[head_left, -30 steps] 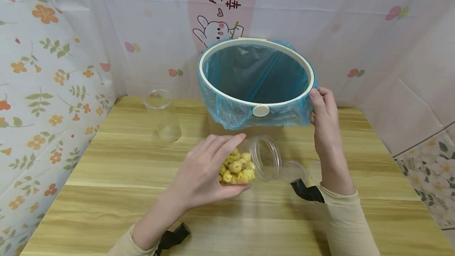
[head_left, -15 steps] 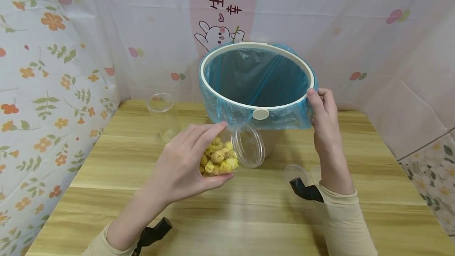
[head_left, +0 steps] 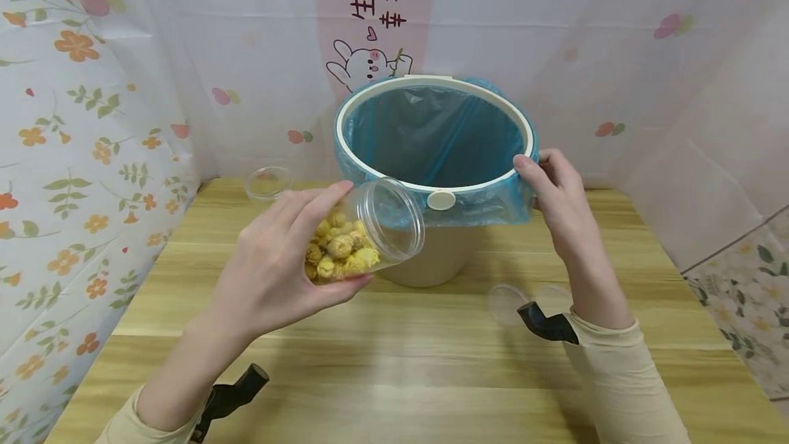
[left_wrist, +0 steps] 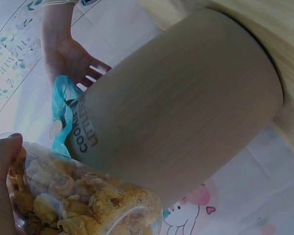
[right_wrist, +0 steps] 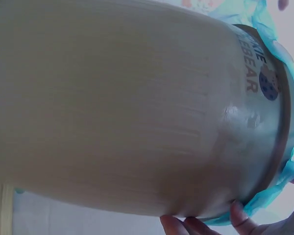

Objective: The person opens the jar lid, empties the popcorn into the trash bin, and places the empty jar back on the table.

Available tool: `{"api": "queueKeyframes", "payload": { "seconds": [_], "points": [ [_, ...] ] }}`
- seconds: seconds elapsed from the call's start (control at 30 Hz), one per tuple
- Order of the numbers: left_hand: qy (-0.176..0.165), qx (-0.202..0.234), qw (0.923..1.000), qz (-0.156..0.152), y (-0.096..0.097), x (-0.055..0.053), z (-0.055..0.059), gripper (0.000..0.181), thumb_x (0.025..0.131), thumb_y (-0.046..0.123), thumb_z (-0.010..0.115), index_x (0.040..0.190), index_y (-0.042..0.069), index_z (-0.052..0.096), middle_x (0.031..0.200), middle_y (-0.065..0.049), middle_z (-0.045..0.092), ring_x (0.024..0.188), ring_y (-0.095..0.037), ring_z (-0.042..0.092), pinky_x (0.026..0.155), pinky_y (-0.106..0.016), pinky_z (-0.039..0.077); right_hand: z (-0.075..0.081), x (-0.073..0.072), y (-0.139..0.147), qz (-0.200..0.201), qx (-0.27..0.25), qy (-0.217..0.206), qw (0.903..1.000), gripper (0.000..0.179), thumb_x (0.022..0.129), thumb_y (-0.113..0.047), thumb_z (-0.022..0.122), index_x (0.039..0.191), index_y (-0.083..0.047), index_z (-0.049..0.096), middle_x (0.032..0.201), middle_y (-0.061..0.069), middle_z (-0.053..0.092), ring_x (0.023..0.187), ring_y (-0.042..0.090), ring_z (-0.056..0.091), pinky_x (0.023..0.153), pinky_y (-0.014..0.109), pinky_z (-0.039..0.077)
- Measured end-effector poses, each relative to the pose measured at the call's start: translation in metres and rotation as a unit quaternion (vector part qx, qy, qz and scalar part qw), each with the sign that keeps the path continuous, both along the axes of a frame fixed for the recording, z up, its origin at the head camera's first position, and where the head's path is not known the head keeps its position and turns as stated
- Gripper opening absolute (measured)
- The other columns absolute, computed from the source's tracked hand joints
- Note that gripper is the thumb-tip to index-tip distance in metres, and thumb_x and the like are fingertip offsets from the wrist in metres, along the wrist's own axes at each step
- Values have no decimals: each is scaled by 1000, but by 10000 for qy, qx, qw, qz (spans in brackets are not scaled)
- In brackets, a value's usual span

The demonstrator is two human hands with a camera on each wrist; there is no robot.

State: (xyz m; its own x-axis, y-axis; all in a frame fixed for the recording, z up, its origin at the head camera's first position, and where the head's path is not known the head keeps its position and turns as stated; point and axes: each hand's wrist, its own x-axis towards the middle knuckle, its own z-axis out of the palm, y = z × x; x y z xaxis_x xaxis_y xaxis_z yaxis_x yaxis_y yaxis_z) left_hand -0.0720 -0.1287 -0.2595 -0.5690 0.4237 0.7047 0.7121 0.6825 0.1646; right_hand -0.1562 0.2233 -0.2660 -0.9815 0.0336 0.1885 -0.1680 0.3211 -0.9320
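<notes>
My left hand (head_left: 271,259) grips a clear plastic jar (head_left: 392,219) partly filled with yellow popcorn (head_left: 340,249). The jar is tilted, its uncapped mouth pointing right and slightly upward, in front of the bin's front-left rim. In the left wrist view the popcorn (left_wrist: 73,196) shows through the jar wall. A beige trash bin (head_left: 425,259) lined with a blue plastic bag (head_left: 493,207) stands upright at the back. My right hand (head_left: 564,207) holds the bin's right rim, thumb on top and fingers outside; its fingertips (right_wrist: 174,226) touch the bin's side in the right wrist view.
Behind my left hand stands a second clear jar (head_left: 268,182), mostly hidden. Two clear round lids (head_left: 507,303) lie on the wooden table (head_left: 394,375) near my right wrist. A patterned cloth (head_left: 259,53) hangs behind the table and along its left side.
My left hand has carried the jar of popcorn left and upward off the tabletop, tilting its mouth higher. My right hand stays on the bin's rim.
</notes>
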Motion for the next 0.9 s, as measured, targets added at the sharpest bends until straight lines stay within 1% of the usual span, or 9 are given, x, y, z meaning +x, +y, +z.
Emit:
{"api": "queueKeyframes", "payload": {
  "seconds": [0.1,0.2,0.3,0.4,0.53,0.67,0.8,0.9],
  "points": [
    [61,14,10000,-9,-3,-2,7,99,63,40,94,147,12,49,123,-13,66,110,-28,64,86,-48,60,3,0,3,87,246,-51,9996,24,102,-47,55,108,-23,55,103,-8,58,98,13,51,80,33,41],
    [66,-7,10000,40,-7,-4,14,99,64,41,93,148,12,48,123,-14,65,110,-29,63,84,-49,60,5,1,5,175,412,-49,9990,27,102,-48,55,109,-22,55,102,-7,58,96,14,53,79,28,45],
    [60,-62,9999,110,-12,-7,21,98,67,43,91,148,11,48,123,-15,65,107,-29,62,82,-48,59,8,1,7,257,476,-73,9985,29,102,-48,55,110,-20,56,103,-7,60,96,13,57,79,25,51],
    [97,-138,9996,205,-18,-10,29,97,69,45,89,149,10,47,123,-16,65,105,-30,62,80,-48,59,11,0,7,345,519,-116,9980,31,102,-48,55,111,-19,56,104,-6,61,96,12,60,80,22,54],
    [182,-152,9994,268,-24,-16,40,95,70,45,88,149,12,47,123,-16,65,104,-30,62,78,-51,59,12,0,8,478,505,-189,9974,31,103,-48,55,111,-18,57,105,-6,62,92,10,64,80,21,56],
    [281,-178,9991,269,-27,-25,52,95,70,43,87,150,14,45,121,-15,65,98,-29,61,71,-53,59,14,-1,8,581,446,-241,9970,31,103,-48,55,110,-17,56,105,-6,63,91,10,66,80,23,57],
    [302,-371,9984,307,-27,-34,63,93,73,46,85,150,17,43,118,-12,65,91,-27,59,65,-50,57,15,-1,9,597,381,-289,9971,31,103,-48,56,109,-17,56,104,-6,64,91,10,66,80,24,58],
    [294,-489,9978,337,-26,-39,69,91,75,48,84,151,18,43,118,-11,65,89,-26,57,63,-49,55,15,-1,9,658,293,-330,9969,31,103,-47,55,109,-17,55,103,-5,63,91,11,66,80,25,58]
  ]
}}
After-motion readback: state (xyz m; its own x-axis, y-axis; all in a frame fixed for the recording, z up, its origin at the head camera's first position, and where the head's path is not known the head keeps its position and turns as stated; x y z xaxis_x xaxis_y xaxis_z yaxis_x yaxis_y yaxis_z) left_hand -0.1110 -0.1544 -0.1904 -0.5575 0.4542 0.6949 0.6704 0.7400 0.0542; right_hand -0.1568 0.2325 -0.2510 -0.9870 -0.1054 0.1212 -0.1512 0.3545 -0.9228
